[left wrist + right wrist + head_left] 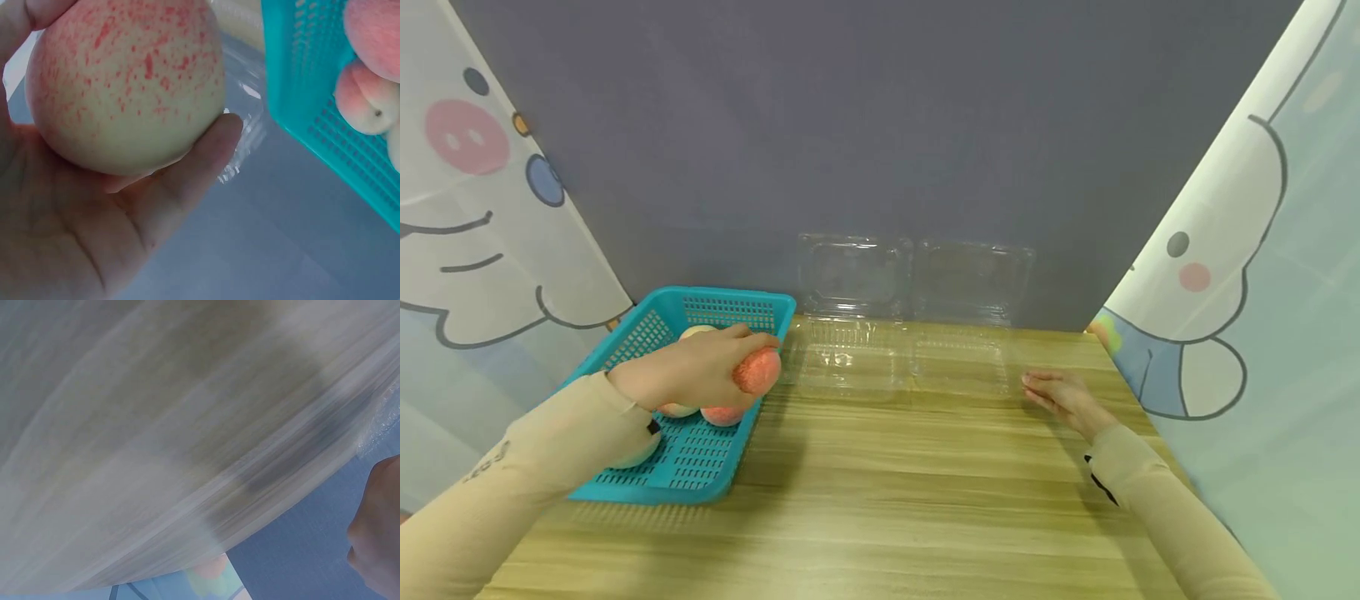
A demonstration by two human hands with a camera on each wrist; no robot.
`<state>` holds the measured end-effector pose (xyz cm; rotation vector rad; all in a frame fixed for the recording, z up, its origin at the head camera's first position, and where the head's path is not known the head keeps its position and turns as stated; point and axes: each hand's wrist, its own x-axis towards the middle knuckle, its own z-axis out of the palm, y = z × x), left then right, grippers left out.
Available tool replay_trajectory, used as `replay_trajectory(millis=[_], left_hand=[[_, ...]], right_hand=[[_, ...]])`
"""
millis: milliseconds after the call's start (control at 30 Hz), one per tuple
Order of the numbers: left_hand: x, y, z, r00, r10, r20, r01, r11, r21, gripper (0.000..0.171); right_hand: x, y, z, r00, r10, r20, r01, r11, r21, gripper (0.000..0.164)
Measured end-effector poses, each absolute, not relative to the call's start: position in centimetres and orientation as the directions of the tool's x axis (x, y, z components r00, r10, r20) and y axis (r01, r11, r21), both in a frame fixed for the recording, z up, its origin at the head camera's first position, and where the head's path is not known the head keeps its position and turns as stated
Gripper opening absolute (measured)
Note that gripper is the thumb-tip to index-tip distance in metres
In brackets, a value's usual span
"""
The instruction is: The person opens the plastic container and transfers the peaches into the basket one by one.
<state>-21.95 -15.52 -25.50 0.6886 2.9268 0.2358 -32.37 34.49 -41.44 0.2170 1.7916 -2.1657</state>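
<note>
In the head view my left hand (692,367) grips a pinkish-red peach (758,372) above the right side of a turquoise plastic basket (726,294). The left wrist view shows this peach (131,94) close up, pale with red speckles, fingers and thumb curled round it. More peaches (722,416) lie in the basket, partly hidden by my hand and forearm. My right hand (1063,398) is near the table, just right of a clear clamshell box (958,367), fingers relaxed and holding nothing. Only part of this hand (378,528) shows in the right wrist view.
Another clear clamshell box (850,358) stands left of the first, nearer the basket. Both have raised lids (973,279) against the grey back panel (880,125). Wood-grain tabletop (880,492) lies in front. Cartoon-printed cloths (1247,275) hang on both sides.
</note>
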Motion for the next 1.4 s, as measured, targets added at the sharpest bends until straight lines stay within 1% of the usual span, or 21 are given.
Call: replay_trajectory(millis=[67,133,167,300,333,400,433,500,567,633,667,700,733,800,900,1000,1067,1133,1233,1333,1400], left_hand=[[-20.8,-16.7,-25.4,-0.902,0.422,-0.086,0.400,0.895,0.196,0.058],[-19.9,-17.8,-25.5,-0.906,0.413,-0.090,0.387,0.896,0.216,0.059],[-19.6,-18.3,-25.6,-0.909,0.405,-0.095,0.376,0.898,0.227,0.055],[-18.5,-20.3,-26.4,-0.924,0.362,-0.121,0.331,0.919,0.215,0.061],[-18.3,-20.6,-26.7,-0.929,0.346,-0.134,0.314,0.925,0.214,0.062],[-18.0,-21.4,-27.4,-0.934,0.328,-0.142,0.299,0.934,0.195,0.067],[-18.0,-21.6,-27.9,-0.936,0.322,-0.144,0.293,0.936,0.194,0.067],[-18.1,-22.0,-28.8,-0.938,0.309,-0.158,0.277,0.940,0.200,0.068],[-18.4,-22.4,-29.6,-0.937,0.310,-0.160,0.278,0.941,0.192,0.070],[-18.5,-22.7,-30.4,-0.937,0.297,-0.182,0.259,0.944,0.205,0.072],[-18.7,-22.8,-30.8,-0.936,0.292,-0.198,0.249,0.944,0.215,0.072],[-18.7,-22.9,-31.2,-0.933,0.288,-0.216,0.238,0.944,0.230,0.073],[-18.8,-23.0,-31.6,-0.930,0.282,-0.237,0.223,0.943,0.247,0.074],[-18.9,-22.9,-32.3,-0.924,0.270,-0.271,0.199,0.945,0.260,0.076],[-19.1,-22.8,-33.2,-0.917,0.275,-0.290,0.202,0.945,0.255,0.078],[-19.3,-22.8,-33.8,-0.912,0.290,-0.291,0.220,0.943,0.249,0.078],[-19.4,-22.7,-34.2,-0.904,0.290,-0.315,0.203,0.938,0.281,0.078],[-19.5,-22.7,-34.5,-0.897,0.290,-0.333,0.194,0.937,0.291,0.076],[-19.6,-22.6,-35.1,-0.888,0.304,-0.346,0.213,0.937,0.277,0.071],[-19.7,-22.6,-35.7,-0.881,0.336,-0.332,0.264,0.933,0.244,0.060],[-19.8,-22.6,-36.0,-0.878,0.359,-0.317,0.296,0.927,0.231,0.053]], right_hand=[[-32.3,34.5,-41.5,-0.935,-0.160,-0.316,0.341,-0.166,-0.925,0.043],[-32.3,34.5,-41.5,-0.936,-0.165,-0.312,0.339,-0.176,-0.924,0.039],[-32.2,34.6,-41.5,-0.936,-0.171,-0.308,0.337,-0.183,-0.924,0.037],[-32.3,34.7,-41.6,-0.938,-0.187,-0.292,0.328,-0.208,-0.921,0.028],[-32.3,34.7,-41.6,-0.937,-0.192,-0.292,0.329,-0.208,-0.921,0.028],[-32.3,34.8,-41.7,-0.936,-0.190,-0.295,0.333,-0.210,-0.919,0.032],[-32.3,34.9,-41.7,-0.936,-0.187,-0.298,0.334,-0.208,-0.919,0.033],[-32.3,35.0,-41.7,-0.935,-0.186,-0.302,0.337,-0.199,-0.920,0.043],[-32.4,35.0,-41.7,-0.935,-0.181,-0.305,0.337,-0.189,-0.922,0.044],[-32.5,35.0,-41.7,-0.937,-0.179,-0.299,0.331,-0.184,-0.926,0.039],[-32.5,35.0,-41.7,-0.938,-0.176,-0.298,0.329,-0.183,-0.927,0.039],[-32.5,34.9,-41.6,-0.938,-0.175,-0.300,0.330,-0.180,-0.927,0.033],[-32.6,34.9,-41.6,-0.937,-0.174,-0.302,0.331,-0.177,-0.927,0.031],[-32.5,34.9,-41.6,-0.936,-0.171,-0.307,0.335,-0.177,-0.925,0.033],[-32.5,34.8,-41.6,-0.933,-0.170,-0.318,0.345,-0.168,-0.923,0.036],[-32.5,34.8,-41.7,-0.935,-0.176,-0.308,0.338,-0.172,-0.925,0.029],[-32.6,34.7,-41.7,-0.938,-0.177,-0.299,0.328,-0.173,-0.929,0.026],[-32.7,34.6,-41.7,-0.939,-0.187,-0.288,0.321,-0.178,-0.930,0.029],[-32.8,34.5,-41.7,-0.942,-0.180,-0.283,0.314,-0.179,-0.932,0.042],[-32.7,34.5,-41.7,-0.941,-0.176,-0.288,0.319,-0.183,-0.930,0.054],[-32.5,34.5,-41.8,-0.939,-0.178,-0.295,0.325,-0.175,-0.929,0.056]])
